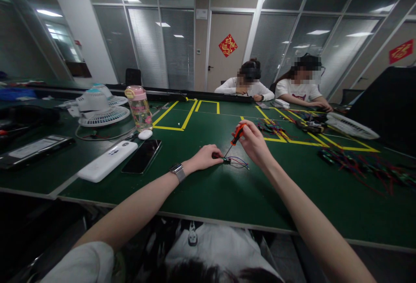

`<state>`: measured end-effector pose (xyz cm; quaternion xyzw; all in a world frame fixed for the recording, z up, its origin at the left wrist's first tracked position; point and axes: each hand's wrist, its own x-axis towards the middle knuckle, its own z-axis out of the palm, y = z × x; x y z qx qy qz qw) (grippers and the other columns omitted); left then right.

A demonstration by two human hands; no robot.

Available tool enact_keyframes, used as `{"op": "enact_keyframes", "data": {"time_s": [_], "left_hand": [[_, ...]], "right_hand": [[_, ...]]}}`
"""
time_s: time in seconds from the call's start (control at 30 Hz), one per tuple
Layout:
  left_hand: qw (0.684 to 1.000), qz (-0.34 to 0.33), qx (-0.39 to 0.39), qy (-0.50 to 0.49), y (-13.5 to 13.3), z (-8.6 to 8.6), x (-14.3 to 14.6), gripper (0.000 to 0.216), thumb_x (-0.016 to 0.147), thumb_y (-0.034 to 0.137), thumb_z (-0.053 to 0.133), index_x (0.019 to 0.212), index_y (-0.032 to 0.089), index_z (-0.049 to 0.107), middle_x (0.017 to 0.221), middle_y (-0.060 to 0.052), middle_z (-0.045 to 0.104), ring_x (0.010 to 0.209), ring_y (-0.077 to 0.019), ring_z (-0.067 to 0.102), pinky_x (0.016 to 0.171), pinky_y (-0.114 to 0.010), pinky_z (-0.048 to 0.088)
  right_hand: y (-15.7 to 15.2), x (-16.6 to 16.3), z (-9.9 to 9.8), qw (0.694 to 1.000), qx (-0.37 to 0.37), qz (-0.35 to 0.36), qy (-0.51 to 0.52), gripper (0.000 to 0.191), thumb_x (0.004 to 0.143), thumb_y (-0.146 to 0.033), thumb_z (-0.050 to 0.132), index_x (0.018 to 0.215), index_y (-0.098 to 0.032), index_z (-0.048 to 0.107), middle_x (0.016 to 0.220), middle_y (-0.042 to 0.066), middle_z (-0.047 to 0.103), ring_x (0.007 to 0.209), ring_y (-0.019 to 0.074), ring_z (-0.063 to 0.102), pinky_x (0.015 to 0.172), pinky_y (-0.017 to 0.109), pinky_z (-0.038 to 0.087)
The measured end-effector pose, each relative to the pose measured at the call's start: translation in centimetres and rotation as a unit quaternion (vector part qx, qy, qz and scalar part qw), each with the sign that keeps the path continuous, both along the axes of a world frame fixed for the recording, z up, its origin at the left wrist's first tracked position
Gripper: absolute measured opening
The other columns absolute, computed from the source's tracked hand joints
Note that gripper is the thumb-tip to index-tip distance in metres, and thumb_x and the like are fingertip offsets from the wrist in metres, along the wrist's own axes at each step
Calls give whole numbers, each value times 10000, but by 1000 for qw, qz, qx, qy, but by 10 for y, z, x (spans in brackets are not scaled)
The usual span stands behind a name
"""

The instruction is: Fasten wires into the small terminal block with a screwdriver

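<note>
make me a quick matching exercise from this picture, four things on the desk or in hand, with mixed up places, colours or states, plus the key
1. screwdriver
2. small wired part
3. bottle
4. phone

A. pink-lidded
B. at the left hand
C. lying flat, screen dark
D. held in the right hand

Pairs: 1-D, 2-B, 3-A, 4-C

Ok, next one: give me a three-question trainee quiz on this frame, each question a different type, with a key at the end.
1. Which hand holds the screwdriver?
2. True or false: the person wears a watch on the right wrist.
3. Fill the gap: the pink-lidded ____ stands upright on the green table.

Key:
1. The right hand.
2. False; the watch is on the left wrist.
3. Bottle.
</note>
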<state>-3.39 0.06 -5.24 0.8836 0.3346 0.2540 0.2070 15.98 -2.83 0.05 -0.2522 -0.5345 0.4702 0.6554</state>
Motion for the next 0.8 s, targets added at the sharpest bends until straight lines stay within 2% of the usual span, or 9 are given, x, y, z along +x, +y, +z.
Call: {"op": "enact_keyframes", "data": {"time_s": [0.33, 0.63, 0.8], "left_hand": [[1000, 7, 0, -1, -2, 1, 1, 152, 842, 306, 687, 914, 182, 738, 924, -43, 650, 857, -181, 608, 786, -277, 458], [1000, -3, 3, -3, 1, -1, 0, 163, 843, 321, 691, 917, 185, 740, 906, -36, 648, 846, -178, 606, 760, -273, 445], [1000, -3, 8, -3, 0, -1, 0, 170, 851, 327, 686, 918, 181, 740, 909, -37, 644, 842, -179, 610, 757, -276, 437]], "right_hand": [[-2, -1, 2, 999, -16, 39, 11, 256, 770, -454, 724, 970, -315, 648, 868, -13, 657, 818, 154, 622, 855, 349, 518], [3, 5, -1, 1000, 0, -10, 10, 195, 748, -407, 754, 870, -289, 659, 818, -26, 625, 786, 137, 599, 875, 322, 516], [-2, 1, 2, 999, -20, 43, 18, 281, 746, -433, 759, 983, -305, 680, 889, -15, 665, 855, 151, 635, 899, 338, 510]]}}
